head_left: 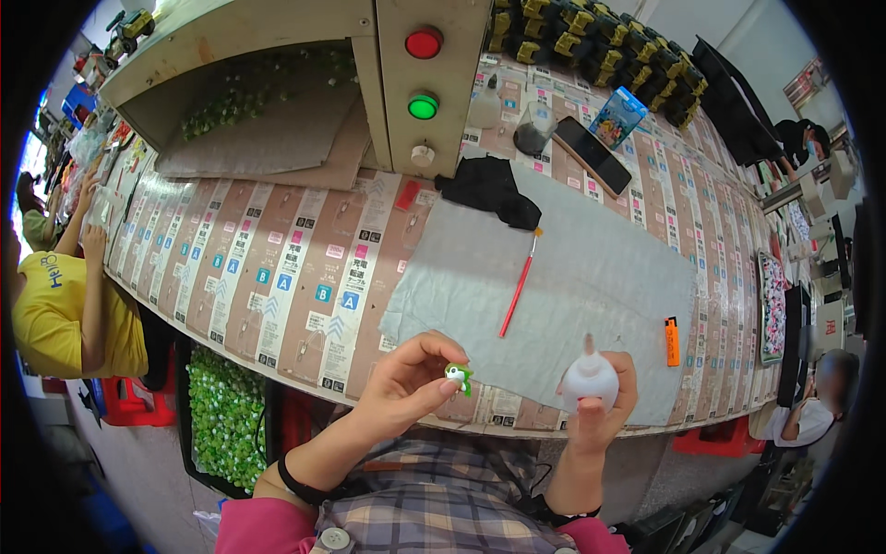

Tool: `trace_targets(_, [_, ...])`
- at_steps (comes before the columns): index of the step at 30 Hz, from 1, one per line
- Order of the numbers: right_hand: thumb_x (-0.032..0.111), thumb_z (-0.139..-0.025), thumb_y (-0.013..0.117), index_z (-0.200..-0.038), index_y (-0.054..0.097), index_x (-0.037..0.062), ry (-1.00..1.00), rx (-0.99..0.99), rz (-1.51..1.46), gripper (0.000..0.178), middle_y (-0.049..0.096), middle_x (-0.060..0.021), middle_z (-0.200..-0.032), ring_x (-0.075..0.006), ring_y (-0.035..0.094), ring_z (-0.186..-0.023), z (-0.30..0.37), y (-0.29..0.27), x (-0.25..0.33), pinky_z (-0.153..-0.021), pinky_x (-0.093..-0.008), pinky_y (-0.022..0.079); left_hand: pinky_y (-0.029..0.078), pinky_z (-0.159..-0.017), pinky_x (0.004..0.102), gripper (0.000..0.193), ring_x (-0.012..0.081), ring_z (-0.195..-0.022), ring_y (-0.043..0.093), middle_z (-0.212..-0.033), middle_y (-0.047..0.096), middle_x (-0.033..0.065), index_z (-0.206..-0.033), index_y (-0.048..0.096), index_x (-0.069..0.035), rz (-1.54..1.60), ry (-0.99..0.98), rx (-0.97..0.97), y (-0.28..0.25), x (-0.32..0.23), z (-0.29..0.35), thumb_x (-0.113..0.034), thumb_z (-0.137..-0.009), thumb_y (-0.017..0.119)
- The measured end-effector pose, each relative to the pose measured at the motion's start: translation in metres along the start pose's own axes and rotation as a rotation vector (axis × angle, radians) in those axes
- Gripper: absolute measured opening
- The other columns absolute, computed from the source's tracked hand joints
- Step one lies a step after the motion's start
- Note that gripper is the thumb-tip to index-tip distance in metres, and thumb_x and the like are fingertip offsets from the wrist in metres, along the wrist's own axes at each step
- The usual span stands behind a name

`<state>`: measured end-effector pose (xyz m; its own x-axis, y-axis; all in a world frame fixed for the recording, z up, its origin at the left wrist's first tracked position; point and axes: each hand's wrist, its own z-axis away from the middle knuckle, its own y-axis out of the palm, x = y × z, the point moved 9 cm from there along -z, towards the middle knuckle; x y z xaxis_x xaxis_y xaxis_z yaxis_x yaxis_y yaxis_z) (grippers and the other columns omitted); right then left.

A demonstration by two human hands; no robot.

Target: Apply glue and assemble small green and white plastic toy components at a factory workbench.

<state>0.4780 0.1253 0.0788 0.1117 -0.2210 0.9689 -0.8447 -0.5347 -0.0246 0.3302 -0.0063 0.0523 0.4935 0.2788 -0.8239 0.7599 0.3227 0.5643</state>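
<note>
Between the thumb and forefinger of my left hand (411, 380) is a small green and white toy figure (459, 377), held up above the table's near edge. My right hand (598, 406) is wrapped round a white squeeze bottle (591, 377) with a narrow nozzle pointing up and away from me. Under both hands lies a grey cloth (581, 277). A thin red paintbrush (517, 295) rests on it, and an orange lighter-like piece (672, 342) lies to its right. Farther back is a crumpled black cloth (489, 189).
A beige machine (392, 83) with red and green buttons stands at the back left. Behind the cloth are a phone (591, 157), a dark-bottomed cup (533, 129) and another bottle (485, 103). A bin of green and white pieces (226, 415) sits low at left, near a person in yellow (74, 314).
</note>
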Motion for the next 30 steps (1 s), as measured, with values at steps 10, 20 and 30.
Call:
trace_targets(10, [0.05, -0.062, 0.069, -0.077, 0.04, 0.0061, -0.065, -0.095, -0.066, 0.055, 0.038, 0.0014, -0.062, -0.0073, 0.034, -0.058, 0.01, 0.01, 0.015, -0.05, -0.0194, 0.027, 0.038, -0.076, 0.0236, 0.02, 0.01, -0.085, 0.047, -0.093, 0.046, 0.0043, -0.1, 0.046, 0.0, 0.042, 0.022, 0.041, 0.0, -0.002, 0.001, 0.001, -0.08, 0.05])
trace_targets(20, [0.051, -0.063, 0.068, -0.074, 0.041, 0.0072, -0.175, -0.078, 0.006, 0.053, 0.035, 0.0024, -0.059, -0.0085, 0.032, -0.057, 0.012, 0.015, 0.023, -0.05, -0.0215, 0.023, 0.037, -0.076, 0.023, 0.021, 0.009, -0.085, 0.045, -0.093, 0.045, 0.0038, -0.1, 0.047, 0.0, 0.045, 0.025, 0.035, 0.0, -0.003, 0.002, 0.0, -0.08, 0.051])
trace_targets(30, [0.05, -0.063, 0.068, -0.073, 0.042, 0.0065, -0.158, -0.076, 0.008, 0.053, 0.034, 0.0024, -0.059, -0.0086, 0.032, -0.056, 0.013, 0.016, 0.024, -0.05, -0.0216, 0.023, 0.043, -0.073, 0.0287, 0.019, 0.0152, -0.078, 0.051, -0.086, 0.047, 0.0082, -0.093, 0.048, -0.001, -0.021, 0.021, -0.052, -0.004, -0.003, 0.002, -0.01, -0.079, 0.055])
